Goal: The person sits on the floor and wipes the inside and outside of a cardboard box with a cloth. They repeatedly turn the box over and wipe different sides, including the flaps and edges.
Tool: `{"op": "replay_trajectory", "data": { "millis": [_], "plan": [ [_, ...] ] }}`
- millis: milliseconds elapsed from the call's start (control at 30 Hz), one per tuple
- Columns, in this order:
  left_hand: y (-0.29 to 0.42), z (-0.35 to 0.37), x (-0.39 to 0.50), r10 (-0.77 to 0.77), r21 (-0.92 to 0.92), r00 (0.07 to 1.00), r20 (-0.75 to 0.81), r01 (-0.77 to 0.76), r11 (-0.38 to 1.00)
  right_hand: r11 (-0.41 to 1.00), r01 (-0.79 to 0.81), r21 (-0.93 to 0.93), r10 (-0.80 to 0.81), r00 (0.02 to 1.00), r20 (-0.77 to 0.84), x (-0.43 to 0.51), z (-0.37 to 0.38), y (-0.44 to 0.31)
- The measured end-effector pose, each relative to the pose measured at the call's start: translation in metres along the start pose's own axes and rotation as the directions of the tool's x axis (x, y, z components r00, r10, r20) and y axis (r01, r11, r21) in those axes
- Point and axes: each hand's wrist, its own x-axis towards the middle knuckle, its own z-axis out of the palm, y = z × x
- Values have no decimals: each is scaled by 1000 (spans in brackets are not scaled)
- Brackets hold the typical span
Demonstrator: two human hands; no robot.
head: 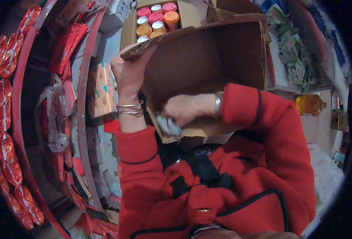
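Note:
A large brown cardboard box (188, 65) stands tilted before me, its open mouth towards me and its inside dark. My left hand (131, 70) grips the upper left edge of the box, the fingers partly hidden behind the cardboard. Down at the near left corner of the box, my right hand (186, 109) is blurred and bunched around a crumpled grey-white cloth (168, 125). The cloth lies against the near flap of the box.
Behind stands another carton (191, 15) holding several capped bottles (156, 18). Left are red-edged shelves (86, 74), a peach-coloured patterned packet (105, 89) and hanging red packs (4, 101). Right are green packs (292, 53) and an amber bottle (309, 105).

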Motion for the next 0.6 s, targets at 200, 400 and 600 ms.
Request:
{"op": "replay_trajectory", "data": {
  "millis": [200,400,600],
  "plan": [
    [-1,-5,4,44,-6,998,33,-43,999,954,-300,12,285,894,-345,10,-17,55],
    [-5,-4,5,111,-68,994,20,-110,992,980,80,-181,-79,997,14,-8,-15,-34],
    [-12,-9,3,93,-82,993,66,-88,993,997,30,67,-33,999,38,-76,-33,3]
  ]
}}
